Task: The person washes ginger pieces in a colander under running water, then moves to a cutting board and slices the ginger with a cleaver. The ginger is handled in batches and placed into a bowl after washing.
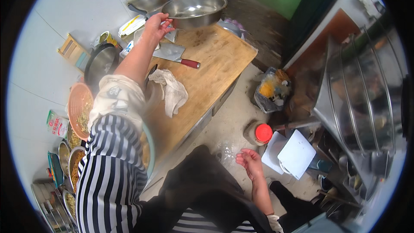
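Observation:
My left hand (159,27) is stretched far out over the worktop. Its fingers pinch the near left rim of a wide stainless steel basin (195,16), which looks bare inside. Below that wrist lies a cleaver (173,52) with a red handle, flat on the wooden board (213,61). A crumpled white cloth (171,92) rests on the board nearer to me, beside my forearm. My right hand (249,163) hangs low over the floor, fingers loosely curled and apart, with nothing in it. Closest to it is a jar with a red lid (263,133).
Along the left wall stand an orange plastic colander (80,110) with chopped food, several bowls of food and a dark pan (103,63). A lined waste bin (273,90) stands on the floor. At right is a metal rack (359,94), with a white bin lid (297,155) below.

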Demonstrator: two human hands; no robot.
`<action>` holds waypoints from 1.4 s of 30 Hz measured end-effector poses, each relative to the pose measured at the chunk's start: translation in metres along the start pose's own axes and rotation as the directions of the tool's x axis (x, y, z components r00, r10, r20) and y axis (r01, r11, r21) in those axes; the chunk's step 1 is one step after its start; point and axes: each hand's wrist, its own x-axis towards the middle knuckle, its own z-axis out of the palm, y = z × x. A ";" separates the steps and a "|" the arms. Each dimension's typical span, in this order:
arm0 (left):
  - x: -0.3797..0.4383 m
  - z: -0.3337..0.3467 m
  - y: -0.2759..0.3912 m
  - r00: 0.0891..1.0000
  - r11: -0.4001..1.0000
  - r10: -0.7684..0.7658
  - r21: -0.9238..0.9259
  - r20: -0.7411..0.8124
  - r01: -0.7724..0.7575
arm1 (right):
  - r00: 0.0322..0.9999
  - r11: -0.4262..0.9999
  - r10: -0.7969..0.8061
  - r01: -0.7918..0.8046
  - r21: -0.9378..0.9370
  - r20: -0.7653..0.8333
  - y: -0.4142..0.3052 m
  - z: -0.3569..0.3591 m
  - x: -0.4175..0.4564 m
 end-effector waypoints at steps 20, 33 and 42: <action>0.077 -0.033 -0.076 0.976 0.741 -0.215 0.644 -0.037 0.188 | 0.484 0.213 -0.116 0.865 -0.454 0.867 -0.105 0.232 0.174; -0.058 -0.071 -0.064 0.977 0.744 -0.142 0.668 0.157 0.000 | 0.111 -0.168 -0.177 0.976 -0.141 0.978 -0.106 0.274 0.217; 0.000 -0.034 -0.190 0.963 0.227 -0.124 0.938 -0.239 0.262 | -0.113 -0.356 0.031 0.927 0.117 0.993 -0.057 0.245 0.248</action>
